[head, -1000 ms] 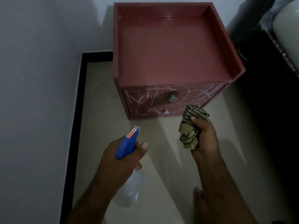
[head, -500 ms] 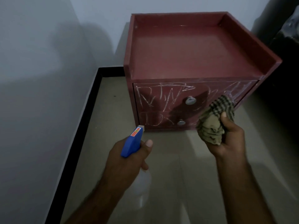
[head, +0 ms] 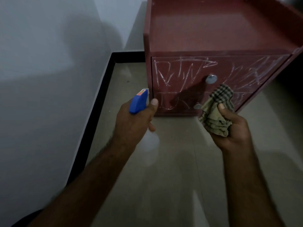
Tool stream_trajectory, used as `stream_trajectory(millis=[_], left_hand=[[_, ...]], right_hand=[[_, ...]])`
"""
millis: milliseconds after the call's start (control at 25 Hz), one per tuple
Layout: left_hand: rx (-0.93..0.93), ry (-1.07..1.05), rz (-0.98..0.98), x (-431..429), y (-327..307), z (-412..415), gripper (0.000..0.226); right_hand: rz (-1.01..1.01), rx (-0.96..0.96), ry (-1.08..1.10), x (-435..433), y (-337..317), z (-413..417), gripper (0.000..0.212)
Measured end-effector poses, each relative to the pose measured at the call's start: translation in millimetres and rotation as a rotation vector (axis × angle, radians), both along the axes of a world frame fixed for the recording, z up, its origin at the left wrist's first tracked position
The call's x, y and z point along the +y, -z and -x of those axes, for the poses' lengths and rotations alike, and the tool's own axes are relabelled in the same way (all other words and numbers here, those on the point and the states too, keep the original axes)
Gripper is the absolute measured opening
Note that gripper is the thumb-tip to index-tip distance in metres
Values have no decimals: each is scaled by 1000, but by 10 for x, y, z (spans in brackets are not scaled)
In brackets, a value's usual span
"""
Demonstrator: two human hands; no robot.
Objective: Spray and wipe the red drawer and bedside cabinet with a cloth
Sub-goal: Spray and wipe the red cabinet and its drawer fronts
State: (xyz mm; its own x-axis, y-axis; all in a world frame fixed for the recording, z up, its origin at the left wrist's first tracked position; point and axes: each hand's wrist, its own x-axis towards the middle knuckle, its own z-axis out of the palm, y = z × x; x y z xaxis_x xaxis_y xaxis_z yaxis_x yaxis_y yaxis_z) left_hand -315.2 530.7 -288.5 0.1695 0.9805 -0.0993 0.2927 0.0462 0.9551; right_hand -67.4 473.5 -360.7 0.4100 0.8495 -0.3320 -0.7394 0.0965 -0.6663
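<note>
Where you are looking: down at the floor (head: 164, 177), with the bedside cabinet (head: 213, 30) at 1 o'clock in your view.
Left hand (head: 132, 118): your fingers are curled round the neck of the spray bottle (head: 138, 102) and your thumb lies up beside its blue head. The trigger finger is hidden.
Spray bottle: its nozzle points toward 12 o'clock, close to the cabinet's lower left corner. Its pale body hangs below your fist.
Right hand (head: 232, 128): you grip the bunched checked cloth (head: 216, 112), thumb pressed on its top fold.
Cloth: held in front of the lower drawer (head: 180, 102), at 5 o'clock from the upper knob (head: 211, 78) and just right of the lower knob (head: 197, 106). You cannot tell whether it touches the drawer front.
Upper drawer (head: 237, 71): closed, red, covered in white scribbles (head: 180, 71), which run onto the lower drawer too.
Cabinet top: a bare red tray with raised edges.
Surroundings: a grey wall (head: 49, 63) at 9 o'clock, with a black skirting (head: 98, 104) along its foot.
</note>
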Motion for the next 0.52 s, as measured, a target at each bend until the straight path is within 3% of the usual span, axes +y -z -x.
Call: stream_trajectory(millis=[200, 520], left_hand=[[23, 42, -34, 97, 41, 82, 17], [-24, -13, -22, 209, 97, 27, 18]], right_hand=[[-56, -34, -21, 64, 72, 28, 32], [-117, -42, 60, 26, 156, 1, 37]])
